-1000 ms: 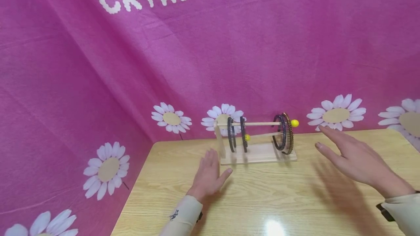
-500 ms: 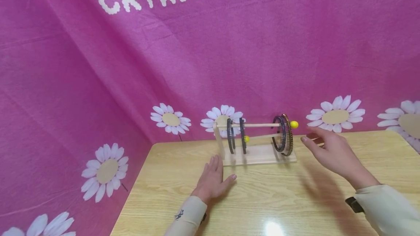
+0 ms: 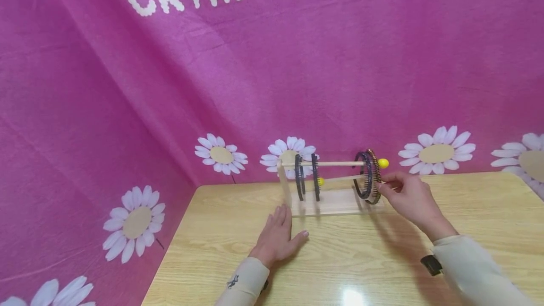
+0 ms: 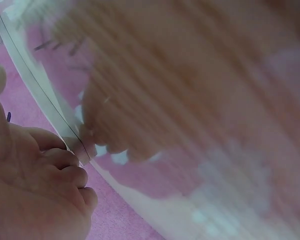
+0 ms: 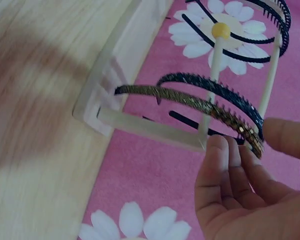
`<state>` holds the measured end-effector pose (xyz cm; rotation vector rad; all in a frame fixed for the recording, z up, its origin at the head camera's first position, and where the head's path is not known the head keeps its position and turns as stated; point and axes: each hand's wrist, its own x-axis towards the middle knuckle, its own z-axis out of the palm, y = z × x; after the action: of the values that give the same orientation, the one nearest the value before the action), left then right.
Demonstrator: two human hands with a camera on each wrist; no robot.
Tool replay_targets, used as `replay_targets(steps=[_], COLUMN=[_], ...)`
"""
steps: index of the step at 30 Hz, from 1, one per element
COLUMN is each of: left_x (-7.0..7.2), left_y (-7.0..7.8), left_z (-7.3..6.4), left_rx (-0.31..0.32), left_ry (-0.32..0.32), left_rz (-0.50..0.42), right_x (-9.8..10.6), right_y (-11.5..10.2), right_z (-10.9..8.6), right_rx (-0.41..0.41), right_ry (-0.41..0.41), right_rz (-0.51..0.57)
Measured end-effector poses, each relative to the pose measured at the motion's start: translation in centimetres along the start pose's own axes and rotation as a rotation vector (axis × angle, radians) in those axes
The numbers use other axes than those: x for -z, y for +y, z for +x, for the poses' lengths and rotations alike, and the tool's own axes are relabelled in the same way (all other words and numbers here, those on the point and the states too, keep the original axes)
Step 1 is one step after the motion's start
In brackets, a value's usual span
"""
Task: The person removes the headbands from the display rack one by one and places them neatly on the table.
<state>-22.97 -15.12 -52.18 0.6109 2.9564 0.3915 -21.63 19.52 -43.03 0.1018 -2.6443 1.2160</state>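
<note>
A wooden headband stand [image 3: 333, 208] has two horizontal rods tipped with yellow balls. At its right end hang a gold-and-black beaded headband [image 5: 185, 100] and a dark glittery one [image 5: 210, 85]. Black toothed headbands [image 3: 316, 181] hang further left. My right hand [image 3: 411, 201] pinches the gold headband near its side, thumb on one face and fingers on the other. With fingers extended, my left hand [image 3: 274, 240] rests at the left front corner of the stand's base. In the left wrist view my left fingers [image 4: 75, 175] appear to touch a pale edge; much there is blurred.
The stand is on a wood-grain table [image 3: 340, 259], close to its back edge. A pink cloth [image 3: 340, 60] with white daisies hangs behind and along the left side. A yellow ball [image 3: 383, 163] caps the upper rod beside my right hand.
My right hand has come left from beside the stand, its fingers closing onto the gold headband. My left hand has slid slightly right and toward me, staying by the base.
</note>
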Motion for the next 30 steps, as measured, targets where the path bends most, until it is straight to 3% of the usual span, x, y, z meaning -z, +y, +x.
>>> replay_targets(steps=[10,30], left_x=[0.2,0.23], left_y=[0.27,-0.01], left_z=[0.13,0.05], left_rx=[-0.001,-0.005], left_ry=[-0.019,-0.044], left_rz=[0.0,0.058], right_x=[-0.77,-0.48], right_y=[0.14,-0.55], right_z=[0.08,0.07], right_rx=[0.006,0.011], right_ry=[0.074,0.083], right_rz=[0.0,-0.019])
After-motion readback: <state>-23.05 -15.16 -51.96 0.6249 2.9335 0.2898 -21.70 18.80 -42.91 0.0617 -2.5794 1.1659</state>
